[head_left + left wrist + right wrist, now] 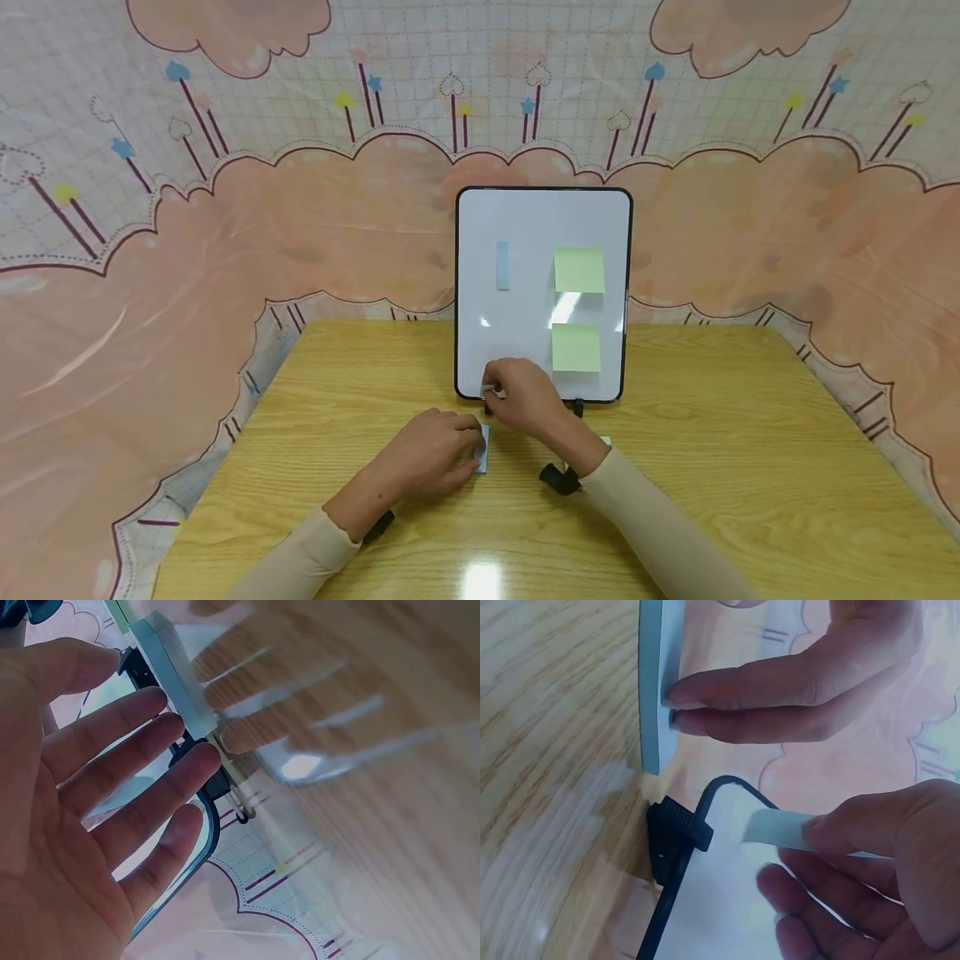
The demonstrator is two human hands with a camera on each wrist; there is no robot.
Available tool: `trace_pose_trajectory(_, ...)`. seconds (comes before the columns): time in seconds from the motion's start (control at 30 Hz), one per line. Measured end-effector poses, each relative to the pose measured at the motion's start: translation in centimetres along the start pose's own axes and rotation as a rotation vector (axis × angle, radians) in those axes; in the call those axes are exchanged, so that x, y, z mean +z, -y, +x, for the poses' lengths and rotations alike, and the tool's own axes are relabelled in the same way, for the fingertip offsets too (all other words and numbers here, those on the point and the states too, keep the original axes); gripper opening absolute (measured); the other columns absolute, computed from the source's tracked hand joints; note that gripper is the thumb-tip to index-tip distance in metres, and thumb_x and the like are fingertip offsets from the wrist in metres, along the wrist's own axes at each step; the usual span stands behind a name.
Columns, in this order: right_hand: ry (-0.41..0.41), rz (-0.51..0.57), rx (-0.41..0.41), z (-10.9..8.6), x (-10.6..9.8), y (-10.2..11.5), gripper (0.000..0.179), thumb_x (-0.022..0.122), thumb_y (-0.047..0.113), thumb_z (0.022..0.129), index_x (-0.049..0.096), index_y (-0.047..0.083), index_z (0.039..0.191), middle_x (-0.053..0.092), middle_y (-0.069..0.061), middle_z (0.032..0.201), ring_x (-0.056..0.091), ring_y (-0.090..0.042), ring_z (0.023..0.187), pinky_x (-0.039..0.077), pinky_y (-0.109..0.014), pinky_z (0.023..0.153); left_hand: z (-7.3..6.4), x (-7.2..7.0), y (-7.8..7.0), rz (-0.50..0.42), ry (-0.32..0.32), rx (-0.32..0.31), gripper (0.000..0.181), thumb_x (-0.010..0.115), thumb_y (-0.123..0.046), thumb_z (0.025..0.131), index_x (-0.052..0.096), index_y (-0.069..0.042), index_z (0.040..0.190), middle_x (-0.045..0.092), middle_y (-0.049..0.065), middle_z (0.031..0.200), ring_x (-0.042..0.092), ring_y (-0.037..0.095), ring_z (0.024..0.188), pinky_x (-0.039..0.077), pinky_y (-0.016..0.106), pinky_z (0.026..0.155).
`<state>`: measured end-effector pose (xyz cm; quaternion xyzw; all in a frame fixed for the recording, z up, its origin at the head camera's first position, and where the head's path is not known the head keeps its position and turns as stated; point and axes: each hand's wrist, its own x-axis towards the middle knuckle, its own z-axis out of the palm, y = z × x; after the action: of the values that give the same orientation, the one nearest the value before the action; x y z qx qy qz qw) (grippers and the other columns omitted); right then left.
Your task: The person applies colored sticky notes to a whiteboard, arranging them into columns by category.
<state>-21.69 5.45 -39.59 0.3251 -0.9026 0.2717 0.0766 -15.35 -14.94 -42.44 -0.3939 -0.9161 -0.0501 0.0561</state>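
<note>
My right hand (525, 396) pinches a pale blue sticky note strip (772, 826) between thumb and fingers, at the lower left of a small whiteboard (517, 217). The strip's free end points toward the board's white face. On the table in front of the board lies a pad of blue sticky notes (482, 454). My left hand (438, 450) rests beside this pad; its fingers, extended in the left wrist view, have their tips against the pad's side (174, 675). Another blue strip (502, 267) is stuck on the board's upper left.
Two pale green sticky notes (579, 271) hang one above the other on the board's right half. Black feet (578, 407) hold the board upright on the wooden table (750, 433). Something pale green (605, 440) shows partly behind my right forearm. A patterned cloth backs the table.
</note>
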Motion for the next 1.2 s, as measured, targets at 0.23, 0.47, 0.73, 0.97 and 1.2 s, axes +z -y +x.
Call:
trace_pose_trajectory(0.23, -0.094, 0.02, -0.026, -0.1, -0.1, -0.4, 0.009, 0.075, 0.001, 0.088, 0.074, 0.01, 0.088, 0.07, -0.001, 0.088, 0.07, -0.024, 0.084, 0.056, -0.033, 0.071, 0.1, 0.0, 0.2, -0.006, 0.003, 0.004, 0.024, 0.072, -0.039, 0.1, 0.078, -0.02, 0.115, 0.072, -0.006, 0.121, 0.069, 0.012, 0.105, 0.056, 0.041, 0.088)
trace_pose_trajectory(0.47, -0.217, 0.011, -0.087, -0.1, 0.0, -0.8, 0.011, 0.075, -0.002, 0.087, 0.072, 0.008, 0.088, 0.071, -0.003, 0.091, 0.072, -0.027, 0.084, 0.058, -0.035, 0.071, 0.1, -0.1, 0.2, -0.021, 0.022, -0.012, 0.026, 0.072, -0.038, 0.101, 0.079, -0.019, 0.118, 0.072, -0.004, 0.123, 0.069, 0.014, 0.108, 0.057, 0.042, 0.091)
trace_pose_trajectory(0.73, -0.339, -0.058, -0.132, -0.1, 0.0, -1.5, 0.023, 0.081, -0.009, 0.08, 0.068, 0.01, 0.084, 0.068, -0.001, 0.088, 0.066, -0.019, 0.078, 0.056, -0.033, 0.069, 0.2, -0.1, 0.4, -0.029, 0.005, -0.001, 0.022, 0.072, -0.035, 0.1, 0.079, -0.02, 0.115, 0.072, -0.006, 0.119, 0.069, 0.012, 0.104, 0.057, 0.041, 0.087)
trace_pose_trajectory(0.97, -0.455, -0.128, -0.209, 0.3, 0.4, -2.2, 0.027, 0.083, -0.012, 0.075, 0.067, 0.008, 0.084, 0.067, -0.004, 0.093, 0.064, -0.023, 0.078, 0.054, -0.037, 0.07, 0.3, -0.2, 0.5, -0.039, -0.003, 0.005, 0.019, 0.071, -0.033, 0.1, 0.079, -0.021, 0.112, 0.072, -0.007, 0.115, 0.068, 0.01, 0.099, 0.056, 0.039, 0.084)
trace_pose_trajectory(1.2, -0.519, -0.171, -0.268, 0.8, 0.6, -2.7, 0.026, 0.081, -0.014, 0.076, 0.067, 0.006, 0.086, 0.067, -0.006, 0.095, 0.067, -0.026, 0.084, 0.056, -0.038, 0.073, 0.3, -0.3, 0.6, -0.042, -0.007, 0.012, 0.018, 0.071, -0.031, 0.1, 0.079, -0.02, 0.112, 0.072, -0.006, 0.115, 0.069, 0.01, 0.099, 0.056, 0.039, 0.084)
